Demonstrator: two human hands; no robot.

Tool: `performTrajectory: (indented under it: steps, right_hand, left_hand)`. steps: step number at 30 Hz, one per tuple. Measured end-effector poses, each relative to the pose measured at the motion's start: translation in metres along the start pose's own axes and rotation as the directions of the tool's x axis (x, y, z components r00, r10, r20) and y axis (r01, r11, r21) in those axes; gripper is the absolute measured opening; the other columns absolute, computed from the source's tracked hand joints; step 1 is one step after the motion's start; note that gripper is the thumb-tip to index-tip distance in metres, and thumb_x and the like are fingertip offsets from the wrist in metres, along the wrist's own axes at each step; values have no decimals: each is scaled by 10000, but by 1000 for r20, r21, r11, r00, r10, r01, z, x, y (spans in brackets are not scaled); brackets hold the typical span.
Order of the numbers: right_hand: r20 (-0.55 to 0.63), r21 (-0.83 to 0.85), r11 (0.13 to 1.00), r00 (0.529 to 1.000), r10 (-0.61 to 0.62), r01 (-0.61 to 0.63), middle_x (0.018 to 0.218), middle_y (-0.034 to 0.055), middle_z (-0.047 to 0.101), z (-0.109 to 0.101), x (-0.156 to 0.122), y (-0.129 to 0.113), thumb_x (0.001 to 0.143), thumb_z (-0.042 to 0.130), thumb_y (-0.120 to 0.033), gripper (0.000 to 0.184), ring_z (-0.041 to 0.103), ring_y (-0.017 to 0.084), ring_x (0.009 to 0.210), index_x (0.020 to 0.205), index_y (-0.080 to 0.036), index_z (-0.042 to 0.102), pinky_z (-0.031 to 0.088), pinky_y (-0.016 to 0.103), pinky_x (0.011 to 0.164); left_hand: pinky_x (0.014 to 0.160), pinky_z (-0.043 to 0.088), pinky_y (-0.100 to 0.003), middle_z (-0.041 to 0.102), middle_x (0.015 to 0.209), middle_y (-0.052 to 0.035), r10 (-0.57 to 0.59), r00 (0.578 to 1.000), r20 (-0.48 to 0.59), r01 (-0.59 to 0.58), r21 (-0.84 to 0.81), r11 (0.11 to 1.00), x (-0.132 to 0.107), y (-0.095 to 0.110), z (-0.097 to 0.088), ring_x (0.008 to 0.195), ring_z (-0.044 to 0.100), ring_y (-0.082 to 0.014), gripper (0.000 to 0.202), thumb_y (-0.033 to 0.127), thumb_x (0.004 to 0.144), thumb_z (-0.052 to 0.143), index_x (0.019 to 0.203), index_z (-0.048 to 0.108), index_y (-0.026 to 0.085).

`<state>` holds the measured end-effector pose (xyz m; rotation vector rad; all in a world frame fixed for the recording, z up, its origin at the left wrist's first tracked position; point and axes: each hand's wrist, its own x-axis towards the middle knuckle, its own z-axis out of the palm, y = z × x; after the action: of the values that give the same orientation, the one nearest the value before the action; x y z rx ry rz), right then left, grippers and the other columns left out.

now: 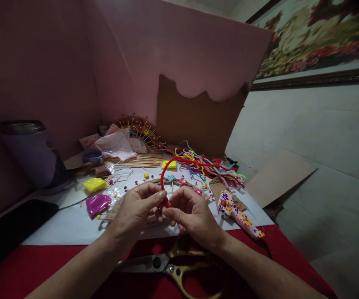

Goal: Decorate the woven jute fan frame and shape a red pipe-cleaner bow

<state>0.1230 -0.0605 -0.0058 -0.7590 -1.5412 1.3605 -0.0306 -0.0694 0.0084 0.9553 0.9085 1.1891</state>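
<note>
A fuzzy red pipe cleaner (163, 173) rises from between my fingers and arcs over to the right. My left hand (142, 203) pinches its lower part between thumb and forefinger. Close beside it, my right hand (193, 211) also closes on the pipe cleaner's lower end, where a short red bit shows at the fingertips. Behind and below the hands lies a twine-wrapped ring (157, 181) with a blue flower (170, 178) and pink flowers (183, 182) on it; my hands hide much of it. Scissors with gold handles (179, 270) lie open on the red cloth beneath my wrists.
Colourful pipe cleaners (210, 166) are heaped behind the hands. A flower-patterned glue gun (238, 216) lies at right. Yellow (94, 184) and magenta clay packets (98, 205) sit at left, near a purple tumbler (32, 153). A decorated fan shape (143, 128) and brown cardboard (194, 116) stand behind.
</note>
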Motion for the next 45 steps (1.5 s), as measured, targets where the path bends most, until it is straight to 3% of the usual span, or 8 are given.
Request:
performTrajectory:
  steps: [7,15,21,29,34,40,42,45]
  right_hand:
    - [34,-140,975,985,-167,170,741,7,618,-3,-2,-1,811,597,-233,71,510,75,548,829,-165,589,418,192,488]
    - [38,-381,858,932,-359,346,741,2,579,-6,-1,-3,804,616,-211,57,533,104,636,804,-173,573,411,210,533]
    - [78,-522,703,848,-524,483,704,-6,564,-6,-3,2,829,594,-168,35,493,96,599,814,-174,562,394,215,529]
    - [226,-477,587,736,-638,655,796,18,582,-12,-1,5,829,530,-23,200,540,114,723,922,-191,587,439,239,648]
    - [258,-485,642,799,-544,594,811,28,553,-10,-1,-1,839,522,-54,138,534,122,746,833,-175,590,435,252,679]
    - [58,-494,840,973,-224,223,663,-6,552,-2,0,-2,788,599,-140,166,513,111,617,638,-167,532,395,220,547]
    - [16,-484,859,983,-183,168,637,-13,556,-1,0,1,775,626,-184,170,500,106,582,634,-167,532,387,217,521]
    - [-10,-534,810,956,-294,243,670,-13,568,-2,-1,6,755,662,-216,118,495,99,563,726,-169,558,383,212,496]
  left_hand:
    - [487,467,-202,598,562,30,26,997,-75,-26,4,1000,-1,0,2,435,500,-58,251,273,647,757,711,549,149]
    - [535,487,-226,598,642,15,-26,999,-33,21,-148,989,-1,3,1,522,552,-83,251,232,637,764,723,541,153]
    - [497,435,-170,571,635,29,25,999,-37,-29,-127,991,-1,0,3,526,527,-59,220,217,662,746,703,546,137]
    - [446,370,-168,584,567,33,47,999,11,-47,-28,998,-3,-2,3,455,487,-56,250,292,677,729,713,524,153]
    - [443,364,-168,573,536,44,57,998,-24,-57,2,998,-2,-6,4,437,469,-53,287,298,619,754,691,517,153]
    - [413,346,-162,564,488,42,127,987,-102,-115,110,987,-2,-9,9,417,463,-57,272,291,586,749,641,527,145]
    - [413,364,-170,565,487,44,103,987,-126,-92,96,991,-1,-8,9,408,474,-63,280,301,582,753,651,527,150]
    - [428,400,-195,588,510,39,48,989,-141,-44,30,999,2,-9,4,402,502,-77,299,327,593,754,688,526,159]
